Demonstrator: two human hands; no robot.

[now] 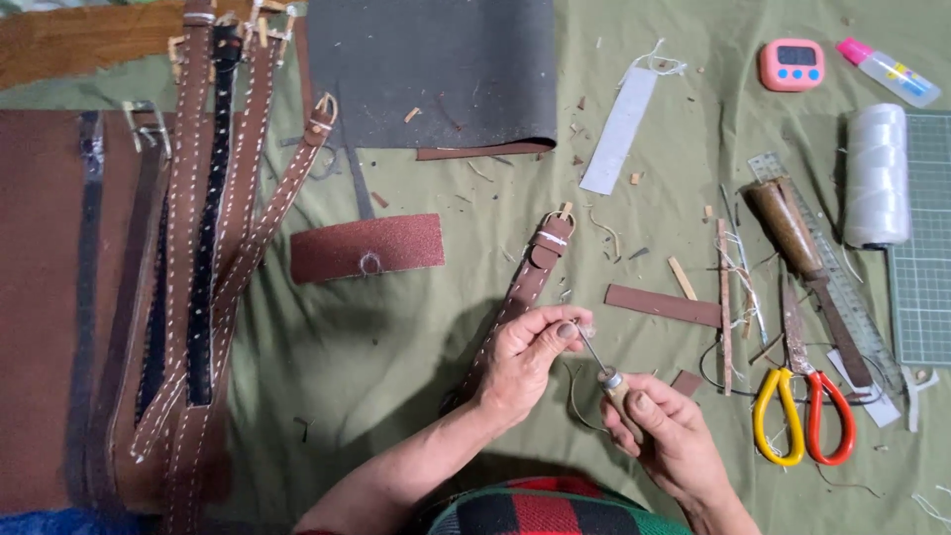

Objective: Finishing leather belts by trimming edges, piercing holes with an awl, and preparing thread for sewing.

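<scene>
- Left hand closed, fingertips pinching something small at the tip of the awl; thread most likely, too fine to tell.
- Right hand wrapped shut around the awl's pale wooden handle, metal point angled up toward the left hand.
- Brown strap lying just above the left hand, buckle end away from the body, white stitching along its edges; stitching seemingly well along, finish unclear.
- Left of the strap: several stitched belts in a row, apparently completed.
- Right of the strap: cut leather strips, scissors with yellow and red handles, white thread spool.
- Far upper right of the strap: pink rounded timer, clear glue bottle with pink cap and coloured label.
</scene>
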